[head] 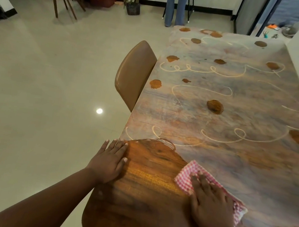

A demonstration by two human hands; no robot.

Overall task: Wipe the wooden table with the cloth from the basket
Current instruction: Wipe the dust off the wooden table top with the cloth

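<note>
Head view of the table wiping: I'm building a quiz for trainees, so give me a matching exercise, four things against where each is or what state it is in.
Things:
1. cloth
2. left hand
3. brown blob
4. brown chair

Places or states:
A. flat on the table's near left edge, holding nothing
B. pushed in at the table's left side
C. pressed under the right hand
D. unwiped, mid-table, among pale squiggles

Pairs: 1-C, 2-A, 3-D, 4-B
</note>
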